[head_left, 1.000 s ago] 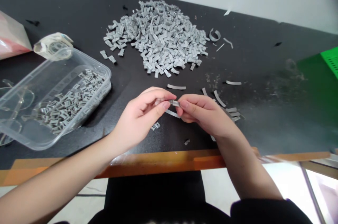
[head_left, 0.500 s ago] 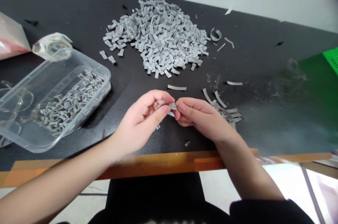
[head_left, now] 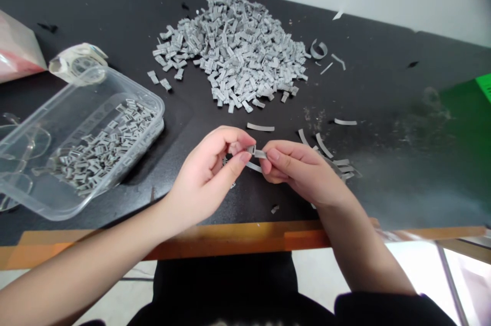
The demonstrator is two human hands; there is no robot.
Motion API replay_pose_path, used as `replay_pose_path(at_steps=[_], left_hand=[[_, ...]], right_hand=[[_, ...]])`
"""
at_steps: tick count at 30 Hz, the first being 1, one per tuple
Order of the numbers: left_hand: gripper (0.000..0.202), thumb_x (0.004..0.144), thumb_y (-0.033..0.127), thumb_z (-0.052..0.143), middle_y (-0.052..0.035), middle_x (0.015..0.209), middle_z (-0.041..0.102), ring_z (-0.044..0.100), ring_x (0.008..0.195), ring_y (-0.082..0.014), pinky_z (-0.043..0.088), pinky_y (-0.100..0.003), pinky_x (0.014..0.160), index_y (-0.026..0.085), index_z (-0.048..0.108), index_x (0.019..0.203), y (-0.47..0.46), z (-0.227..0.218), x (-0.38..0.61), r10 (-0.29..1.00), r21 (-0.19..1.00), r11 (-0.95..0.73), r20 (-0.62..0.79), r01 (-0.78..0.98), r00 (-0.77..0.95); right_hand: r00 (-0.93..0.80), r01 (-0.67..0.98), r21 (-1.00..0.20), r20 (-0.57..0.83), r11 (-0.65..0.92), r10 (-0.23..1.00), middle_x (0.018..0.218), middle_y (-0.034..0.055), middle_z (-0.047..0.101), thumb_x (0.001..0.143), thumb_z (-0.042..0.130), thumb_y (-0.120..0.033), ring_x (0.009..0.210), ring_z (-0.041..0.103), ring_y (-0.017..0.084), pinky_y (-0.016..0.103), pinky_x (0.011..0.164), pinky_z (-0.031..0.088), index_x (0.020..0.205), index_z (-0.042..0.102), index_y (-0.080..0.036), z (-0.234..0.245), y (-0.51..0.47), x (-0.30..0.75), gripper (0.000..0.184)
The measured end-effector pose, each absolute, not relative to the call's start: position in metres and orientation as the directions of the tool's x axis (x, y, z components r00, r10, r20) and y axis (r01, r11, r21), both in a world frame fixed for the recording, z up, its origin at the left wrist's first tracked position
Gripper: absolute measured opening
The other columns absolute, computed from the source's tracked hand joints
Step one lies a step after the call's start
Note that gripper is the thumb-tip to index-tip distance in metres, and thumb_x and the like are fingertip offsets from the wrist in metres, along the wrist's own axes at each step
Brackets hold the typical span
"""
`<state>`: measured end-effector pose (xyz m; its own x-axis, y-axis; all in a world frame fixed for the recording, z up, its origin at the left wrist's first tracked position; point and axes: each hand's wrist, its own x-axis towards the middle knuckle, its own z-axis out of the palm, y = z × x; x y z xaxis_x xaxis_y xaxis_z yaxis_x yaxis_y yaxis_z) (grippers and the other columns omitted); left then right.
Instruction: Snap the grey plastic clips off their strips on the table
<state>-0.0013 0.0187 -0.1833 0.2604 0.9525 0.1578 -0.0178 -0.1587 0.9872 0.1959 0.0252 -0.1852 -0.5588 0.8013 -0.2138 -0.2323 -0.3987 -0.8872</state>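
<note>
Over the front of the table, my left hand [head_left: 210, 175] pinches a small grey plastic buckle [head_left: 251, 150] between thumb and fingertips. My right hand [head_left: 307, 170], closed, grips a short grey strap [head_left: 261, 154] whose far end meets the buckle; whether it passes through cannot be made out. Beneath the hands lie a loose strap [head_left: 253, 166] and a few small buckles partly hidden by my left hand. More cut straps [head_left: 343, 163] lie in a loose bunch just beyond my right hand. A large heap of small folded grey pieces [head_left: 245, 55] stands at the back.
A clear plastic box [head_left: 61, 212] with many small grey buckles [head_left: 103, 152] stands at left, a roll of tape [head_left: 79, 62] behind it and glasses [head_left: 28, 147] beside it. Single straps [head_left: 261, 127] lie on the black table. Orange tape [head_left: 238, 238] lines its front edge.
My hands have drawn slightly apart, so more of the strap shows between them. The buckle now shows its open frame at my left fingertips. The whole view has shifted a little.
</note>
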Motion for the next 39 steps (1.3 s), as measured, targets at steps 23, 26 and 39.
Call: replay_pose_path(at_steps=[23,26,39], left_hand=[[0.007,0.096,0.017,0.06,-0.0015,0.094,0.064,0.062,0.083,-0.0147,0.053,-0.029,0.08,0.02,0.065,0.101,0.018,-0.188,0.0,0.938,0.98,-0.189,0.161,0.064,0.307],[0.007,0.096,0.018,0.061,-0.0023,0.095,0.066,0.065,0.086,-0.0166,0.053,-0.031,0.084,0.02,0.065,0.101,0.02,-0.189,-0.002,0.921,0.926,-0.288,0.199,0.243,0.334],[0.007,0.093,0.012,0.061,-0.0024,0.094,0.066,0.062,0.088,-0.0153,0.051,-0.028,0.082,0.019,0.062,0.096,0.024,-0.186,-0.004,0.911,0.873,-0.359,0.251,0.331,0.327]], right_hand=[[-0.552,-0.19,-0.919,-0.191,-0.345,0.812,0.066,-0.0062,0.038,0.103,0.06,-0.04,0.056,0.03,0.008,0.025,0.054,0.023,0.082,0.063,-0.016,-0.19,0.025,0.194,0.032],[-0.508,-0.121,-0.945,-0.203,-0.303,0.837,0.066,-0.0057,0.042,0.101,0.06,-0.043,0.057,0.033,0.009,0.025,0.054,0.027,0.081,0.064,-0.016,-0.19,0.025,0.191,0.034],[-0.236,0.183,-0.968,-0.215,-0.174,0.948,0.063,-0.0033,0.056,0.094,0.067,-0.033,0.058,0.048,0.01,0.025,0.056,0.037,0.075,0.068,-0.018,-0.181,0.028,0.191,0.025]])
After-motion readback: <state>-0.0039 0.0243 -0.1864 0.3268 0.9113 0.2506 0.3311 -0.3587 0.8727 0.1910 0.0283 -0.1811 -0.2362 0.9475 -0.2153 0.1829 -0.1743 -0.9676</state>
